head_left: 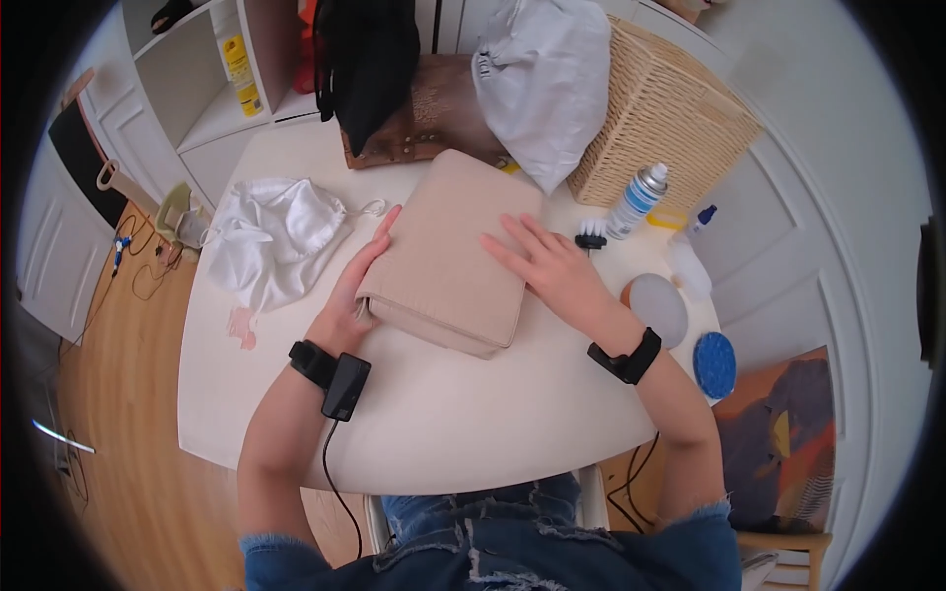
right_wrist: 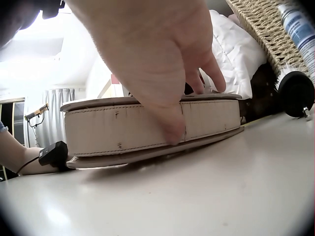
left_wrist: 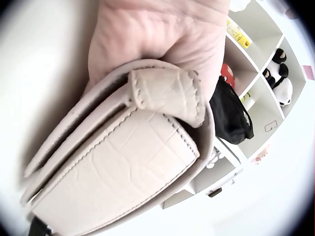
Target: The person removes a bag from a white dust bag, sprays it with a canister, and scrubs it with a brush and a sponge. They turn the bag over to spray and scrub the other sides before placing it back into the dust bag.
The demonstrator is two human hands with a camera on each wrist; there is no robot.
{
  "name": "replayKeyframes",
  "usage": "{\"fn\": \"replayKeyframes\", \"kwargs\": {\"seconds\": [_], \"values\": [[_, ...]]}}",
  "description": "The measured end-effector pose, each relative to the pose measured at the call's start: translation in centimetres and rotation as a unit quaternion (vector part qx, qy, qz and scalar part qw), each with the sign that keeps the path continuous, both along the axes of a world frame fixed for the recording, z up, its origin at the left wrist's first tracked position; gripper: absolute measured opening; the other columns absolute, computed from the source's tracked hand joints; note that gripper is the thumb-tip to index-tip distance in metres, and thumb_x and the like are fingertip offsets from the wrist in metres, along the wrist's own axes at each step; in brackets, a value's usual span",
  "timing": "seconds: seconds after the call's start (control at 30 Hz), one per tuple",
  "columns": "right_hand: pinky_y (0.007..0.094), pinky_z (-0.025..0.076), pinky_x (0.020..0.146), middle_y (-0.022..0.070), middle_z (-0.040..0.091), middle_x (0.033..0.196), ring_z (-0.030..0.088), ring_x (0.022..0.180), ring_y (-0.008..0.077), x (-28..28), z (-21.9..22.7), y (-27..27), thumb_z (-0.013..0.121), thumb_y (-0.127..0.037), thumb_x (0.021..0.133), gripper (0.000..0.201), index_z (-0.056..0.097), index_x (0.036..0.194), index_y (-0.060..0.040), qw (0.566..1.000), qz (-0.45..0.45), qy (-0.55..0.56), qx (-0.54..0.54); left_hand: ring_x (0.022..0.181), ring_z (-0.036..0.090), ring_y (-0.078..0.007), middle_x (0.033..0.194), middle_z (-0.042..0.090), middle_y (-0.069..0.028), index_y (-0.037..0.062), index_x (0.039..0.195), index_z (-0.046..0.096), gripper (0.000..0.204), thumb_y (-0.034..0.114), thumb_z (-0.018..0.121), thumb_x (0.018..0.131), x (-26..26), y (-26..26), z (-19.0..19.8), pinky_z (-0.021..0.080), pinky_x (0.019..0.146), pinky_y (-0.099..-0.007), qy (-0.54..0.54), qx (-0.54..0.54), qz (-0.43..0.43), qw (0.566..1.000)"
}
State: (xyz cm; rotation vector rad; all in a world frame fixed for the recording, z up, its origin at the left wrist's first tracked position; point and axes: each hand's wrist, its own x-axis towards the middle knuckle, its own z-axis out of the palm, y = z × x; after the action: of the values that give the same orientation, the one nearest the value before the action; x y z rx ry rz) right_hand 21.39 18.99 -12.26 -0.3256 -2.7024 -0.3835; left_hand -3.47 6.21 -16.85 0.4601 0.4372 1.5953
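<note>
A beige leather handbag [head_left: 448,246] lies flap side up over the table in front of me. My left hand [head_left: 350,295] holds its left end, fingers along the edge and thumb by the near corner. In the left wrist view the palm [left_wrist: 147,32] meets the stitched side panel [left_wrist: 118,172] and a strap tab [left_wrist: 165,91]; the fingers are hidden behind the bag. My right hand [head_left: 562,276] rests on the bag's right part with fingers spread over the top. In the right wrist view its thumb [right_wrist: 170,125] lies against the side panel, and the bag's underside is partly raised off the table.
A white dust pouch [head_left: 276,241] lies to the left. Behind stand a brown bag [head_left: 443,108], a white drawstring bag [head_left: 547,79] and a wicker basket [head_left: 660,118]. A spray can [head_left: 639,202], small brush [head_left: 590,236], round pad [head_left: 657,307] and blue sponge [head_left: 714,364] are at right.
</note>
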Motion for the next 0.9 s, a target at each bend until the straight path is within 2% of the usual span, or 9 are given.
{"fn": "replayKeyframes", "kwargs": {"seconds": [0.13,0.23,0.33,0.47,0.53,0.67,0.73,0.8,0.9], "values": [[0.0406,0.043,0.096,0.0154,0.046,0.137,0.049,0.122,0.0328,1.0,0.7,0.6,0.067,-0.004,0.074,0.068,0.047,0.137,-0.0168,0.998,0.003,0.003,-0.059,0.137,0.034,-0.0183,0.153,0.028,-0.0027,0.0158,0.151,0.021,0.055,0.018,0.041,0.099,0.3,0.4,-0.5,0.030,0.111,-0.0318,0.039,0.000,-0.011,0.999],[0.0449,0.039,0.098,0.0226,0.047,0.132,0.047,0.119,0.0397,3.2,1.1,3.2,0.069,-0.009,0.075,0.063,0.046,0.133,-0.0032,0.976,-0.118,0.181,-0.037,0.138,0.032,-0.0184,0.154,0.027,-0.0035,0.0160,0.152,0.019,0.058,0.020,0.043,0.099,0.6,0.4,-0.2,0.030,0.111,-0.0315,0.050,0.000,-0.019,0.999],[0.0464,0.035,0.102,0.0270,0.043,0.131,0.043,0.119,0.0441,5.0,3.5,6.9,0.074,-0.017,0.074,0.078,0.033,0.137,0.0058,0.899,-0.230,0.371,-0.022,0.138,0.031,-0.0188,0.154,0.026,-0.0050,0.0162,0.152,0.018,0.060,0.023,0.044,0.099,0.7,0.5,-0.3,0.030,0.111,-0.0313,0.078,-0.004,-0.018,0.997],[0.0439,0.033,0.105,0.0286,0.039,0.135,0.041,0.124,0.0422,6.7,2.2,12.7,0.075,-0.020,0.075,0.086,0.025,0.139,0.0087,0.868,-0.283,0.402,-0.073,0.139,0.030,-0.0189,0.155,0.023,-0.0055,0.0172,0.153,0.015,0.061,0.029,0.044,0.100,0.5,0.8,-1.3,0.029,0.112,-0.0311,0.115,0.014,-0.025,0.993],[0.0427,0.033,0.105,0.0295,0.040,0.135,0.041,0.125,0.0405,6.7,0.7,15.1,0.076,-0.023,0.076,0.085,0.027,0.137,0.0113,0.843,-0.280,0.415,-0.199,0.134,0.038,-0.0197,0.151,0.032,-0.0072,0.0135,0.150,0.023,0.058,0.037,0.043,0.100,0.1,0.9,-1.9,0.035,0.108,-0.0321,0.055,-0.033,-0.050,0.997],[0.0421,0.033,0.105,0.0288,0.040,0.135,0.043,0.125,0.0392,7.1,-1.4,17.3,0.075,-0.024,0.078,0.082,0.029,0.137,0.0097,0.848,-0.265,0.415,-0.198,0.127,0.047,-0.0205,0.143,0.044,-0.0085,0.0084,0.145,0.033,0.057,0.043,0.041,0.100,-0.1,0.0,-1.2,0.042,0.103,-0.0337,0.022,-0.055,-0.088,0.994],[0.0404,0.033,0.105,0.0271,0.042,0.134,0.044,0.124,0.0365,7.0,-0.4,16.0,0.073,-0.024,0.079,0.078,0.031,0.138,0.0065,0.822,-0.269,0.455,-0.213,0.120,0.054,-0.0207,0.136,0.051,-0.0091,0.0049,0.139,0.041,0.057,0.046,0.041,0.100,-0.1,0.2,-1.6,0.047,0.100,-0.0348,-0.019,-0.015,-0.118,0.993],[0.0386,0.033,0.105,0.0247,0.043,0.134,0.045,0.123,0.0342,6.3,1.9,13.3,0.073,-0.022,0.081,0.074,0.033,0.138,0.0032,0.824,-0.254,0.484,-0.152,0.119,0.055,-0.0203,0.136,0.051,-0.0092,0.0052,0.140,0.040,0.058,0.047,0.041,0.099,0.6,-0.1,-0.6,0.046,0.101,-0.0348,0.003,-0.051,-0.077,0.996],[0.0393,0.034,0.104,0.0220,0.045,0.130,0.047,0.119,0.0323,3.6,6.5,4.4,0.075,-0.017,0.079,0.074,0.034,0.138,0.0013,0.866,-0.142,0.473,-0.077,0.115,0.058,-0.0191,0.135,0.052,-0.0093,0.0052,0.139,0.041,0.058,0.047,0.043,0.099,1.1,-0.3,-0.8,0.048,0.100,-0.0346,0.017,-0.082,-0.036,0.996]]}}
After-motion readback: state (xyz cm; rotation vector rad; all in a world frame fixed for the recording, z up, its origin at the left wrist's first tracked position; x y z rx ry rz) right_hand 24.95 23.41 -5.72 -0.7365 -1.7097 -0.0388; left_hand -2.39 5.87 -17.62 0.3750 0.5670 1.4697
